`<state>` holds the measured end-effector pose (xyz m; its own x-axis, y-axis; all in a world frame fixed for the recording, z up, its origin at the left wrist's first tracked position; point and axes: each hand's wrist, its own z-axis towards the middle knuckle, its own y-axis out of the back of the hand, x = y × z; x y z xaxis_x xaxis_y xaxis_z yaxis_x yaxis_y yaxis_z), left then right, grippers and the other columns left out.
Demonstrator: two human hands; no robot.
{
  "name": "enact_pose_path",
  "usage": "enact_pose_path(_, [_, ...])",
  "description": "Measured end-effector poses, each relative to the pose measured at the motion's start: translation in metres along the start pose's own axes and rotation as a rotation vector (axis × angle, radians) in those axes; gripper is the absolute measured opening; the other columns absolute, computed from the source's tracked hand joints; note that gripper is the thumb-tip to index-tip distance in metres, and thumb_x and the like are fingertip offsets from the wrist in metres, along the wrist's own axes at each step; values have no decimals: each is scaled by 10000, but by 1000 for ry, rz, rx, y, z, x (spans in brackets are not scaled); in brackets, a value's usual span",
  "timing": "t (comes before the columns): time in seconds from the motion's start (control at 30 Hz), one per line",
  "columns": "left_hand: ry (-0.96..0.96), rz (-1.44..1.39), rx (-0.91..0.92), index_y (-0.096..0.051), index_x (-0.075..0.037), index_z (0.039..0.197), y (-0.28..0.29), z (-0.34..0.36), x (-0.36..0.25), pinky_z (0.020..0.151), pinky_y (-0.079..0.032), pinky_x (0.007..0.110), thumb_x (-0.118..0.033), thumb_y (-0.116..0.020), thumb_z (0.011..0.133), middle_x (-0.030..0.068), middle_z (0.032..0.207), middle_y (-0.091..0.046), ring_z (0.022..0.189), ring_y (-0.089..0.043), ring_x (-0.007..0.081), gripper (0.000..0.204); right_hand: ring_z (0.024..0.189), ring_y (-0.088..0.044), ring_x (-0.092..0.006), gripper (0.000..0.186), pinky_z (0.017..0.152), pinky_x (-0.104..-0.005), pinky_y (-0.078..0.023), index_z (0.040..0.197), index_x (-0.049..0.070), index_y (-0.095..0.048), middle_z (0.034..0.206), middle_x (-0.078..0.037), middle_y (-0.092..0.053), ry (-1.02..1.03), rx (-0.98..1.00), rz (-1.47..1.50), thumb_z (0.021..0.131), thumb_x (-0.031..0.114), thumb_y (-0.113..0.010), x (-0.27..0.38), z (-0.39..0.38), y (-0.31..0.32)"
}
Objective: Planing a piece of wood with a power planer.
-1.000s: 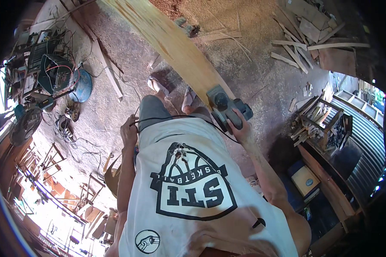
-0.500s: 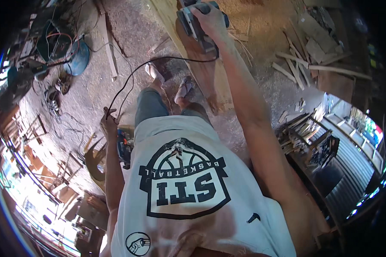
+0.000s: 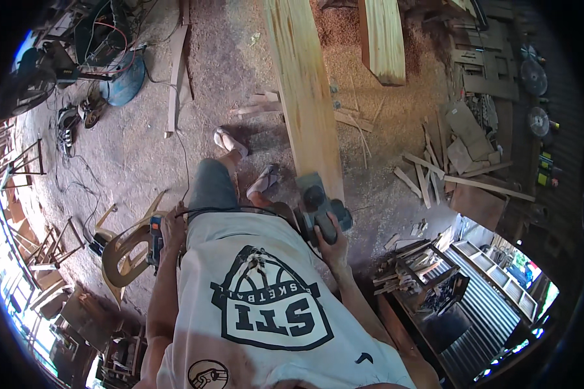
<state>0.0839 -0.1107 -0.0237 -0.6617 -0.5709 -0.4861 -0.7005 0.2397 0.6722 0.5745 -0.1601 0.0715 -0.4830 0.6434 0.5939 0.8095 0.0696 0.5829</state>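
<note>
My right hand point(image 3: 332, 245) grips the handle of a dark grey power planer point(image 3: 313, 198), which rests on the near end of a long pale wooden plank point(image 3: 295, 78) running away from me. A black cord point(image 3: 214, 209) crosses from the planer over the front of my waist to my left hand point(image 3: 172, 230), which is closed on it at my left side. Beside that hand are a blue-and-black power tool point(image 3: 156, 235) and a curved wooden piece point(image 3: 117, 259). My sandalled feet point(image 3: 230, 142) stand left of the plank.
A second thick board point(image 3: 383, 42) lies at the top. Wood offcuts point(image 3: 467, 142) are piled at the right, above a rack of scraps point(image 3: 422, 272). Cables, a fan point(image 3: 36, 87), a blue round object point(image 3: 123, 81) and shoes point(image 3: 78, 123) lie at the left, with wooden frames point(image 3: 45, 243) below.
My right hand and the planer went forward along the plank half a second ago and are now back at its near end. My left hand stays low at my side with the cord.
</note>
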Motion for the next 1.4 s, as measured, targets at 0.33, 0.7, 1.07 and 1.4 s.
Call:
enact_pose_path(0.33, [167,-310,-93,-833,-14,1077,66,118,-52,604,-458,391,-568,-474,1148,85,536,-567,565,-593,197,664,1215,-726,-400,524,1026,-436,-554,1413,72,-681,1247,-263,-755,351,-161,74,982,341,-810,280,270,-54])
enact_pose_path(0.7, [201,-478,-235,-818,-16,1090,127,178,-60,488,-397,330,-591,-485,1133,42,542,-545,476,-519,129,665,967,-772,-324,458,868,-407,-582,1264,37,-752,1042,-187,-800,572,-266,10,932,344,-829,469,483,-93])
enact_pose_path(1.07, [185,-440,-195,-809,-6,1108,161,292,-111,500,-420,371,-475,-483,1152,72,535,-581,478,-547,164,573,485,-651,-194,421,488,-382,-509,1146,32,-764,667,-89,-712,450,-200,21,970,414,-782,639,645,-108])
enact_pose_path(1.4, [162,-398,-138,-807,-11,1118,233,480,-217,518,-439,357,-443,-482,1141,64,554,-560,502,-552,160,541,972,-794,-362,434,870,-467,-609,1175,74,-810,1038,-191,-817,549,-252,-31,934,434,-779,781,765,-131])
